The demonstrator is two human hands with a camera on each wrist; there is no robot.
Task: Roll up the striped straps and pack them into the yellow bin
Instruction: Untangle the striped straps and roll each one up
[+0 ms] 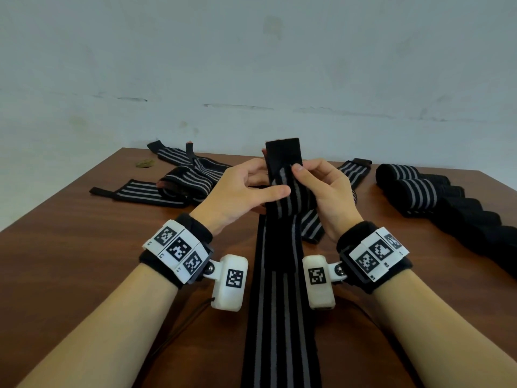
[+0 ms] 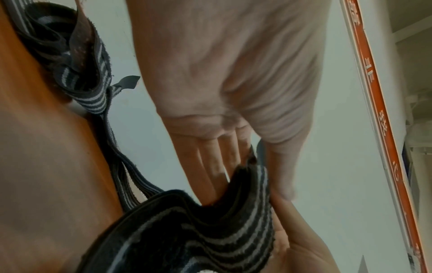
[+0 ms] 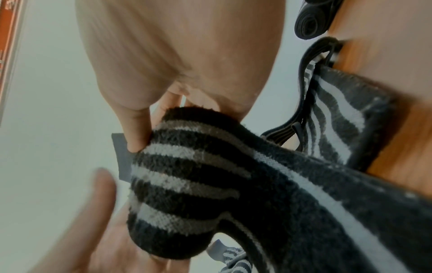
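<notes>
Both hands pinch one striped strap (image 1: 282, 191) at frame centre in the head view: the left hand (image 1: 240, 191) holds its left edge, thumb across the front, and the right hand (image 1: 327, 191) grips its right edge with thumb on the stripes. The strap's black end stands upright above the fingers; its length runs down the wooden table (image 1: 84, 233) toward the lower edge. Loose straps (image 1: 173, 180) lie upper left, rolled straps (image 1: 414, 189) at right.

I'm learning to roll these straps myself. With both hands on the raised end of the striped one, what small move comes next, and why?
Probably fold the plain black tip over toward the body to start the first turn. The left hand and right hand pinch the striped strap just below its upright tip, and the rest lies flat and unrolled along the table. Finished rolls sit to the right.
</notes>
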